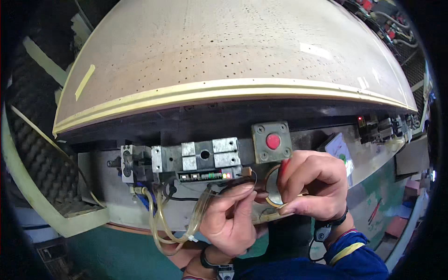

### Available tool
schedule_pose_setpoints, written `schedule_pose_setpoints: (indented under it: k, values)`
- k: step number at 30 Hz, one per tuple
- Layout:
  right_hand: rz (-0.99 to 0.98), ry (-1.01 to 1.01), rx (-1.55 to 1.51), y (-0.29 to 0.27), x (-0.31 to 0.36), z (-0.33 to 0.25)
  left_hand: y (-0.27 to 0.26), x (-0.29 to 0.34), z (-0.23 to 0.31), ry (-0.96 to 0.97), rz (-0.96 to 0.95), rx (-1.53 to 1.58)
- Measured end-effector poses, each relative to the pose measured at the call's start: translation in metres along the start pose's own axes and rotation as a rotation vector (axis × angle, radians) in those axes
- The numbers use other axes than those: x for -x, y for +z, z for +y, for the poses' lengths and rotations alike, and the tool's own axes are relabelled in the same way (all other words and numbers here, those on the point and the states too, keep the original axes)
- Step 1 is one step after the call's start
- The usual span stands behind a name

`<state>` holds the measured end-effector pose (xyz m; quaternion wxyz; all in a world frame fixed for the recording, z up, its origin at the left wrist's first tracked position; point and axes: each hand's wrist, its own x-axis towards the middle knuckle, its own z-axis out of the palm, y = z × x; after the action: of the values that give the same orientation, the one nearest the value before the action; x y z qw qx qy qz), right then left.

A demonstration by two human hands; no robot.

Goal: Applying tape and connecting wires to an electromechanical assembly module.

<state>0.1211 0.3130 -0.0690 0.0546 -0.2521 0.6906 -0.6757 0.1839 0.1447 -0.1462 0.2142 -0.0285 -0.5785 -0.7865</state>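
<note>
My left hand (231, 219) is closed in a pinch, thumb against forefinger, just in front of the metal fixture (203, 156). A thin, dark wire (255, 176) curves up from those fingertips. To its right my right hand (317, 186) is closed too, its thumb and fingers pressed together. Behind its fingertips shows a round, pale disc (274, 189) with a yellowish rim; whether the fingers grip it or pass in front of it is unclear. A bit of red (283, 169) shows by the forefinger. What exactly each pinch holds is hidden or too small to make out.
A red push button (273, 141) sits on a grey box behind my right hand. Lit indicators (226, 176) run along the fixture's front, and clear hoses (161, 224) hang at its left. A large perforated cover (224, 51) with yellow edging rises behind. A plastic-covered card (339, 149) lies right.
</note>
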Motion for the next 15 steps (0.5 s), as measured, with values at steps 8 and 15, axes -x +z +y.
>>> schedule_pose_setpoints:
  k: [8, 15]
  values:
    - [0.129, -0.064, -0.04, 0.022, 0.005, 0.008, 0.011, -0.011, 0.004, 0.019, 0.033, 0.06]
    - [0.032, -0.203, 0.224, 0.012, 0.007, 0.022, 0.007, -0.009, -0.004, 0.043, 0.055, 0.046]
